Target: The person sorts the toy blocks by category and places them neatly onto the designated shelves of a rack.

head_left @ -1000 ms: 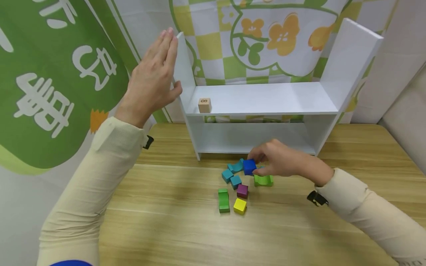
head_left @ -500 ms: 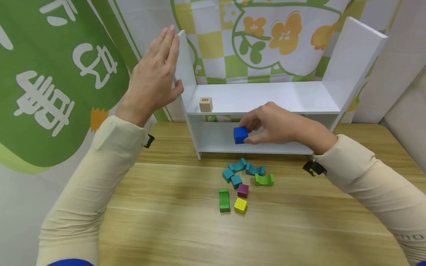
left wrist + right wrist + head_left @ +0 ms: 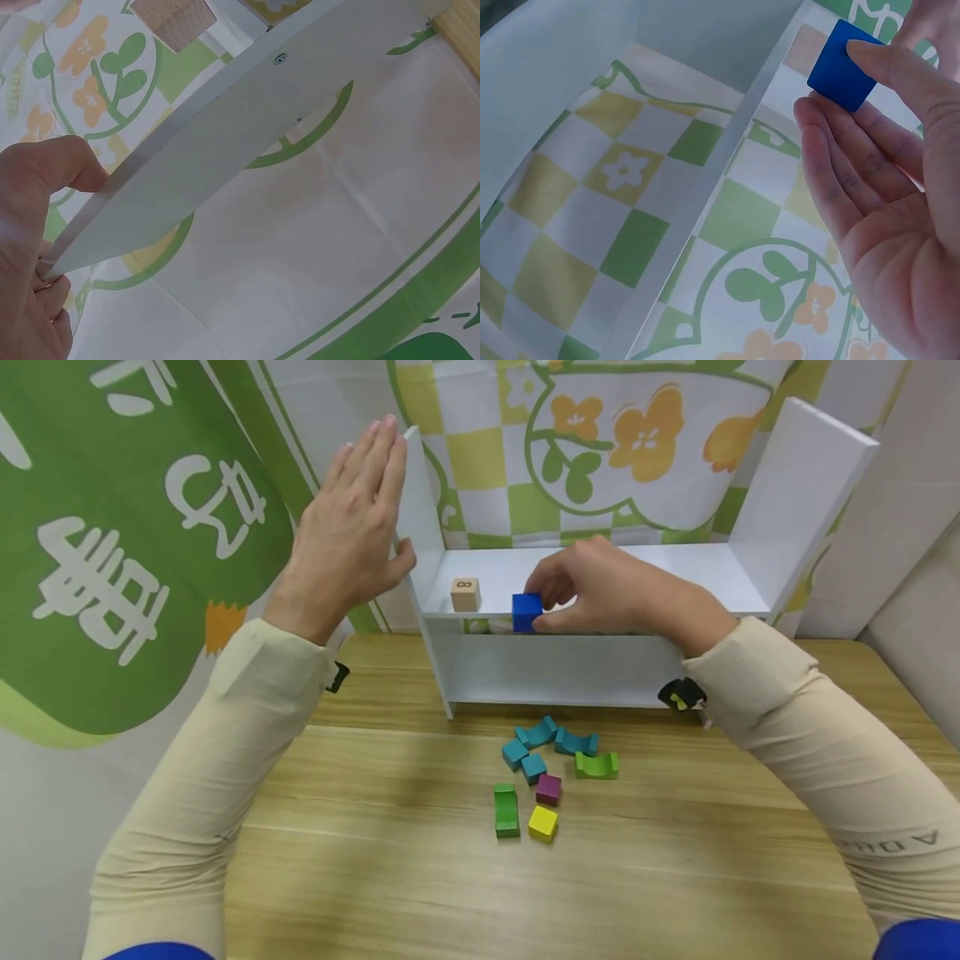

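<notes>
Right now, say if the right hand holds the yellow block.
No, the right hand pinches the blue block; the yellow block lies on the table.

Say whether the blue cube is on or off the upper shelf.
Off: the right hand pinches the blue cube, whose bottom edge shows below the front edge of the upper shelf in the head view.

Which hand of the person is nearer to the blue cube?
Right. The right hand pinches the blue cube; the left hand is away from it, at the shelf's left panel.

left grip: raised, thumb bent | right grip: lower, pinching | arms: extended forward
</notes>
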{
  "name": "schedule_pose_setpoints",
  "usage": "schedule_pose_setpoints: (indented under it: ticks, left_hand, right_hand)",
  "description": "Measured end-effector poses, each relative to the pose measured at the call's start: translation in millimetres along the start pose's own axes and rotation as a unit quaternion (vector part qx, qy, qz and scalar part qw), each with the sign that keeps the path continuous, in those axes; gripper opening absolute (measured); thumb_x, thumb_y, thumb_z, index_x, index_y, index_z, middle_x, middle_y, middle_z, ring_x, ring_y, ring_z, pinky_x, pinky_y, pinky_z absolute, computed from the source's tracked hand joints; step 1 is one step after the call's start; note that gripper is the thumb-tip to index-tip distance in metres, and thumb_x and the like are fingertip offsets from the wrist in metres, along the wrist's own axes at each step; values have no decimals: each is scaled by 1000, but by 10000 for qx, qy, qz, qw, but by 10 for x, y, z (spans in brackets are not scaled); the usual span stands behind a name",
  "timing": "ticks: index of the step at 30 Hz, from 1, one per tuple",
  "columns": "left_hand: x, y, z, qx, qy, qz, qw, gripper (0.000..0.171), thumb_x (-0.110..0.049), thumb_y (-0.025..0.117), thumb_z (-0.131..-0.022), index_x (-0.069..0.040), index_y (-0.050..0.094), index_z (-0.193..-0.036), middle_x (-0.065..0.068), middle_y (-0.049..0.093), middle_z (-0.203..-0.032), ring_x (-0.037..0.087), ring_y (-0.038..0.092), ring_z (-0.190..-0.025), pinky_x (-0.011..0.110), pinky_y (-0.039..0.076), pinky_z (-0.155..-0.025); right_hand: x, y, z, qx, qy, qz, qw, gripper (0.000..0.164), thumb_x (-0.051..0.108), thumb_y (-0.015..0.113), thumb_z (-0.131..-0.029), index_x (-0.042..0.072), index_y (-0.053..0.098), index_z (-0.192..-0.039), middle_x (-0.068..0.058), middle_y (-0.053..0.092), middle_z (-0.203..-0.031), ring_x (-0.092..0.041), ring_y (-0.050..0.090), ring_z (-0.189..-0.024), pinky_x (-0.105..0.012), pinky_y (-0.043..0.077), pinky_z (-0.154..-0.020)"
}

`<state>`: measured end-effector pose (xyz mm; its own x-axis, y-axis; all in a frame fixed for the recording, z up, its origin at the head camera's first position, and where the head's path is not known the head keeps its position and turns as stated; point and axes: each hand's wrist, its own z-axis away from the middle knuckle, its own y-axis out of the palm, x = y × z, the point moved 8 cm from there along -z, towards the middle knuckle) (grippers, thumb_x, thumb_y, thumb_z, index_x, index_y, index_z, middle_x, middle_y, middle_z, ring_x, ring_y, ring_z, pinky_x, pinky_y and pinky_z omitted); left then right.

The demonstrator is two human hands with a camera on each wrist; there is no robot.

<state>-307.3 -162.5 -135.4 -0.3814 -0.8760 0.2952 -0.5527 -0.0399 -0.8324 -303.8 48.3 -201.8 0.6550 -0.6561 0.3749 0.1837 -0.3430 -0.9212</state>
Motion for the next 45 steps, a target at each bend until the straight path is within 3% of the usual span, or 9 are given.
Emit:
schedule_pose_setpoints:
  ticks: [16,35,45]
  left_hand:
    - [15,28,-2,147,-19,-69,9999,98,-27,65,-98,3,3,-168,18,-1,-178,34,6,-167,44,2,-139]
    - [13,7,-5,83,-27,-5,10000,96,-26,65,-98,4,6,-168,19,4,-178,35,9,-167,43,5,-139]
    - [14,15,-9,74,-24,35,10000,95,-25,64,-98,4,7,-168,19,4,-178,35,9,-167,44,5,-139]
  right_hand:
    - [-223,-5,-301,-156,354,32,9992,37,23,78,-95,2,74,-125,-14,79,-116,-25,76,-105,-42,63,-99]
    - [-262,46,-342,-180,387,94,9990,43,23,77,-96,0,71,-132,-16,78,-122,-27,76,-110,-43,63,-102]
    - [-152,-72,-191,-329,295,433,9981,50,26,76,-97,0,66,-139,-18,73,-133,-32,71,-122,-47,58,-110]
